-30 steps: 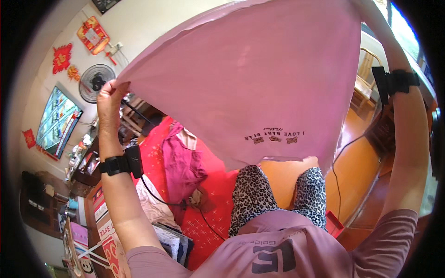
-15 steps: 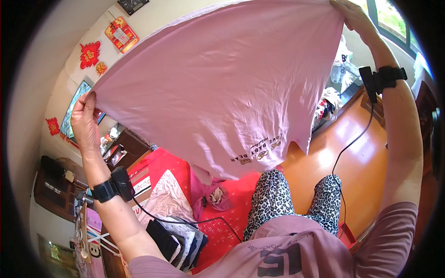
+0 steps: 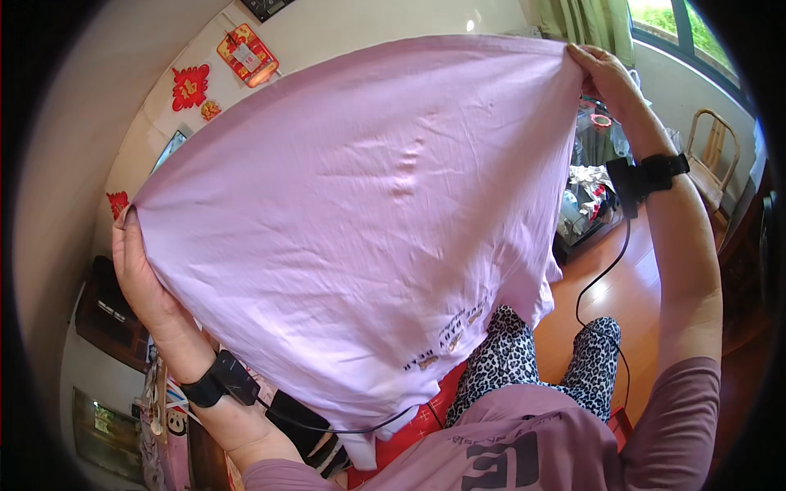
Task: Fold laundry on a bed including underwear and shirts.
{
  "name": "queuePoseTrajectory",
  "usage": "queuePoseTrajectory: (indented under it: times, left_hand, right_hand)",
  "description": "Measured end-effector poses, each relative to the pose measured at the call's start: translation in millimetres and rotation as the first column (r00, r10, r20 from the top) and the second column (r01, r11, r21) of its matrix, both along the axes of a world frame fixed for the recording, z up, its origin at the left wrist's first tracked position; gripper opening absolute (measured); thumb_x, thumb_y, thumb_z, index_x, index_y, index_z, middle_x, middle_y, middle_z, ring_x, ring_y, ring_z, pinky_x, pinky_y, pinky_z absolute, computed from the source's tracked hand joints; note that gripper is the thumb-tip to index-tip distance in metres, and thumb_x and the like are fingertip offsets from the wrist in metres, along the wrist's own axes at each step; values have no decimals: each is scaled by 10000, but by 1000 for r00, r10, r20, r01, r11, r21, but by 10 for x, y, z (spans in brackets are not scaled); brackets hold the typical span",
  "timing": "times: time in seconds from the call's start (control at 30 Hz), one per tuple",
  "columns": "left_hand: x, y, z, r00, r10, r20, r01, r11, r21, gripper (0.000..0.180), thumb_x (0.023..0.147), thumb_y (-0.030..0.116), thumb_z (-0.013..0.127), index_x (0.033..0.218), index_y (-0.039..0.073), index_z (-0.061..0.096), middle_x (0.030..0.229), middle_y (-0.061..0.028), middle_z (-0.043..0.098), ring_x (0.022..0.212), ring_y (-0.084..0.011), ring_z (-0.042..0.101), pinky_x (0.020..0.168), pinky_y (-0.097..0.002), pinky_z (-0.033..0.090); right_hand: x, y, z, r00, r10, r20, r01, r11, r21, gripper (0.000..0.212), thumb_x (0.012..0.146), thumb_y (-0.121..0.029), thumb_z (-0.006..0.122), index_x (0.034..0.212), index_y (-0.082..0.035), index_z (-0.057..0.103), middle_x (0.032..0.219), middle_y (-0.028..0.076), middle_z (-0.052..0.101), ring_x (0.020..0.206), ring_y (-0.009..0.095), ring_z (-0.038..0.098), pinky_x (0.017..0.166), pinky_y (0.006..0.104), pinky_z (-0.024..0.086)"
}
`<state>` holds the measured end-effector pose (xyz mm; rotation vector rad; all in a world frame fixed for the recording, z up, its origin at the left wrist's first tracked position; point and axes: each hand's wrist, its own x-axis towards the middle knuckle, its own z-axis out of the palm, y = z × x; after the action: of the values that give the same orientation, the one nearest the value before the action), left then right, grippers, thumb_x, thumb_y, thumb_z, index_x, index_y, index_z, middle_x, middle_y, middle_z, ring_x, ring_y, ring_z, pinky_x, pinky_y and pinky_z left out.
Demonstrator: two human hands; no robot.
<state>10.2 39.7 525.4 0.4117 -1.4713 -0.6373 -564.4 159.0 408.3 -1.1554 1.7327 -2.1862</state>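
A wide pink shirt is spread out in front of me, with a small dark print of letters and bears near its lower end. My left hand pinches one corner at the far left, fingers closed on the cloth. Up at the right, my right hand grips the opposite corner. Between the two hands the upper edge is stretched in a long curve, while the lower part hangs in loose folds over my lap. It covers much of the red bedding and part of a pile of dark folded clothes.
Black bands with cables sit on both wrists. A glass-topped stand with cloths stands at the right, near a wooden chair and a window. Red decorations hang on the left wall. Below lies the wooden floor.
The right hand has come lower and slightly left; the left hand is lower too. The shirt has dropped nearer, now hiding more of the bedding and clothes. My view has shifted, bringing the chair into sight.
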Motion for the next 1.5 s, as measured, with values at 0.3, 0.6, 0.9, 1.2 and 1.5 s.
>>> queuePoseTrajectory:
  times: [0.3, 0.6, 0.9, 1.2, 1.5]
  left_hand:
    - [198, 242, -834, 966, 147, 212, -157, 987, 33, 234, 961, 189, 519, 1119, 32, 592, 1034, -63, 618, 932, -158, 605, 835, -266, 480]
    - [-402, -585, -2956, 778, -281, 561, -34, 874, 484, 154, 924, 115, 596, 1040, 12, 596, 950, -39, 620, 859, -87, 562, 778, -214, 446]
    - [-849, -1347, -5361, 610, -323, 723, -150, 849, 506, 323, 883, 86, 637, 1172, -18, 534, 910, -74, 646, 779, -144, 600, 716, -252, 481]
    - [-1480, 518, -4688, 97, -417, 904, 695, 678, 238, 415, 726, 139, 719, 1121, 62, 620, 1165, -124, 591, 1133, -283, 548, 1025, -492, 336]
    - [-1400, 632, -4891, -66, -338, 939, 698, 657, 286, 348, 822, 236, 627, 1156, 139, 642, 1216, -42, 606, 1257, -272, 455, 1092, -570, 163]
  right_hand:
    - [257, 1007, -1095, 761, 67, -646, 77, 978, 193, 265, 921, -244, 587, 1044, -11, 616, 904, 26, 627, 813, 100, 574, 724, 239, 459]
    - [648, 2060, -2914, 983, -23, 184, -120, 676, 727, 253, 943, -268, 555, 983, -32, 637, 774, -41, 566, 661, 48, 487, 530, 209, 389]
    - [711, 1702, -4351, 991, 80, 109, -132, 417, 899, 229, 892, -208, 589, 959, 6, 634, 708, 61, 617, 633, 155, 584, 561, 283, 470]
    - [1287, 803, -4059, 891, 443, 97, -249, 299, 921, 405, 846, -169, 639, 1216, -27, 557, 1109, 196, 624, 991, 295, 630, 858, 371, 499]
    - [1587, 40, -4301, 808, 588, 30, -310, 381, 871, 471, 851, -482, 638, 915, -15, 642, 834, 176, 662, 794, 336, 641, 725, 397, 505]
